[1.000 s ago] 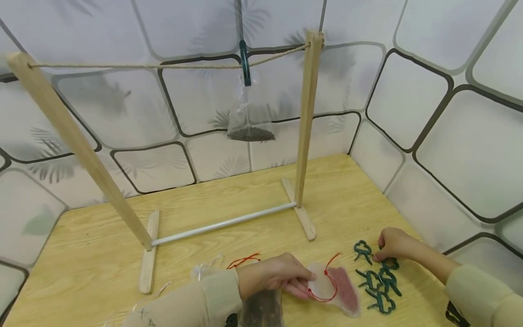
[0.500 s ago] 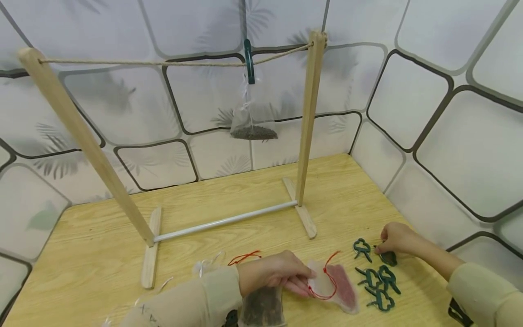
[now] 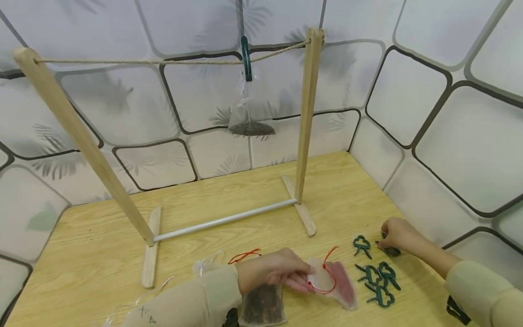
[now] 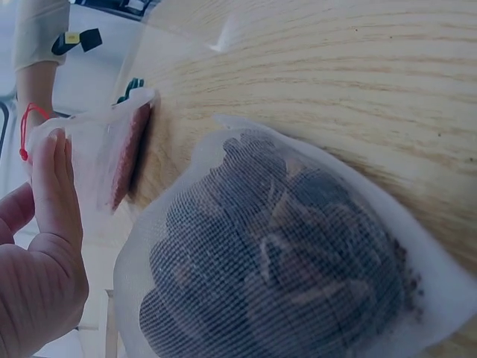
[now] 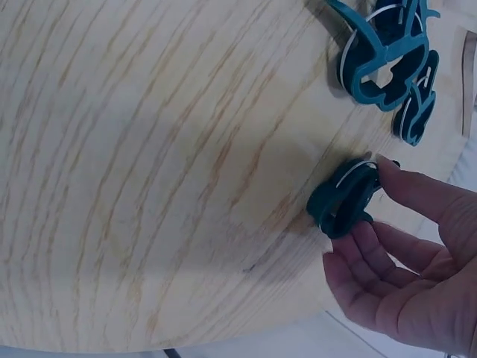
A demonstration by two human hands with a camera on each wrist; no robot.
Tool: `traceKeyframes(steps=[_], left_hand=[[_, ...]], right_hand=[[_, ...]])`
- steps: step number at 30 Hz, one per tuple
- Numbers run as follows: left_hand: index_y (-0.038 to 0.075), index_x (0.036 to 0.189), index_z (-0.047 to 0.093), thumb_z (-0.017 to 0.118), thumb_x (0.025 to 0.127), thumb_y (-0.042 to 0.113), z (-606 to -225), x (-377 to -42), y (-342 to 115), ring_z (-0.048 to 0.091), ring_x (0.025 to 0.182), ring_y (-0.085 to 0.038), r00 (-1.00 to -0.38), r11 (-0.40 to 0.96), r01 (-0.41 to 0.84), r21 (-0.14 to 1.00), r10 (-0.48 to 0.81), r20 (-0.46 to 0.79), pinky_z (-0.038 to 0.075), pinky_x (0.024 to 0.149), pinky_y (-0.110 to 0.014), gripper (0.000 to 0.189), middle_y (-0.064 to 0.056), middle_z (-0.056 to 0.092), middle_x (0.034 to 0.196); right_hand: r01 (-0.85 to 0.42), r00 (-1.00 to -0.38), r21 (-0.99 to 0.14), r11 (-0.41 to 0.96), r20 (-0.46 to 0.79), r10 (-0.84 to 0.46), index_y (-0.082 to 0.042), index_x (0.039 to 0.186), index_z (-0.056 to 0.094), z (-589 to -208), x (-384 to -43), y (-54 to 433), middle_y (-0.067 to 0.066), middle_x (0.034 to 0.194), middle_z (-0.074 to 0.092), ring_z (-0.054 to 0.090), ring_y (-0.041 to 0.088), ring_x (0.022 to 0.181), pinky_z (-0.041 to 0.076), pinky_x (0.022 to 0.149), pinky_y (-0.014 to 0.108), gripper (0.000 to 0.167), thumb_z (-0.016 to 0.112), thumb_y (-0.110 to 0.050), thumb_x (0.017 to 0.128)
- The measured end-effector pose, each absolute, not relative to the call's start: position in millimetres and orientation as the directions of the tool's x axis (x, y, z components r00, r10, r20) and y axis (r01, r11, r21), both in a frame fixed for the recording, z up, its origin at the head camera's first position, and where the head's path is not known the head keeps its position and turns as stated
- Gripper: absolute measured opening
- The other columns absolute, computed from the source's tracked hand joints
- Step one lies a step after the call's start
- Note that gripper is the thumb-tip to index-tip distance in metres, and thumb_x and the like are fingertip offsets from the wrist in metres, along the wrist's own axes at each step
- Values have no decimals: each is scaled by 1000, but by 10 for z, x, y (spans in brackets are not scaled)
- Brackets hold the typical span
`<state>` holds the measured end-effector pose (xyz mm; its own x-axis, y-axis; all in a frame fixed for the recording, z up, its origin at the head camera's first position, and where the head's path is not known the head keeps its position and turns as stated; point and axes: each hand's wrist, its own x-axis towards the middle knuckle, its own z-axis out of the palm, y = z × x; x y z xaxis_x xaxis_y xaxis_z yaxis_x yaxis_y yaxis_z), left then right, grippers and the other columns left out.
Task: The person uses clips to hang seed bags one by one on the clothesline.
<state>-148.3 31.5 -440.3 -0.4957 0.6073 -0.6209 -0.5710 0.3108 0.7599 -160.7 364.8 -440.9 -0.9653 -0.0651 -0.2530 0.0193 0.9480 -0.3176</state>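
Observation:
My left hand [image 3: 286, 270] pinches the top of a whitish drawstring pouch [image 3: 343, 286] with a red cord and pinkish-red contents. Just below that wrist lies a mesh pouch [image 4: 276, 253] of dark, lumpy pieces. At the right, my right hand [image 3: 398, 234] grips a dark green plastic clip [image 5: 343, 198] between thumb and fingers, close over the table in the right wrist view. Beside it are several more green clips [image 3: 380, 295], loosely grouped. A clear bag with dark grains [image 3: 251, 128] hangs from the rope [image 3: 122, 61] by a green clip [image 3: 246, 59].
A wooden frame stands on the table [image 3: 229, 195], with a left post [image 3: 86, 145], a right post [image 3: 307, 118] and a white bar [image 3: 224, 221] low between them. Clear bags [image 3: 204, 265] and another red cord [image 3: 244, 256] lie near the left forearm. Patterned fabric walls enclose the table.
The clip in my right hand has shifted slightly away from the other clips and turned in the fingers. My left hand stays almost still with the pouch.

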Motion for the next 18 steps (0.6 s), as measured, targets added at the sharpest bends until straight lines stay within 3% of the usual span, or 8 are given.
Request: traceKeyframes(steps=[3,6,8,18], left_hand=[[2,69,62,63,88,5,-4399,-1501,308,63,52,-11,-499,307,-573,760,604,-621,57,65,-30,19,-7,62,59],[2,68,62,63,88,5,-4396,-1513,300,65,53,-12,-504,299,-574,762,605,-617,57,65,-30,21,-8,62,59],[2,68,62,62,88,5,-4394,-1519,298,66,54,-12,-500,299,-576,761,608,-617,57,65,-30,21,-8,63,59],[2,65,60,62,88,4,-4416,-1533,296,66,55,-13,-488,301,-584,754,612,-622,57,66,-30,23,-8,62,58]], right_hand=[[10,-966,-330,944,-246,-76,3,69,53,-4405,-1607,3637,3,62,44,43,18,59,38,54,30,31,81,-8,69],[-10,-968,-325,946,-232,-90,14,92,60,-4384,-1618,3635,12,75,58,55,26,71,49,63,40,39,81,-8,69],[-1,-967,-325,946,-240,-84,17,98,58,-4378,-1623,3633,16,81,61,58,30,75,51,67,43,46,82,-10,70],[30,-972,-329,944,-231,-50,8,83,55,-4445,-1610,3653,15,78,59,54,24,71,49,64,40,45,84,-24,69]])
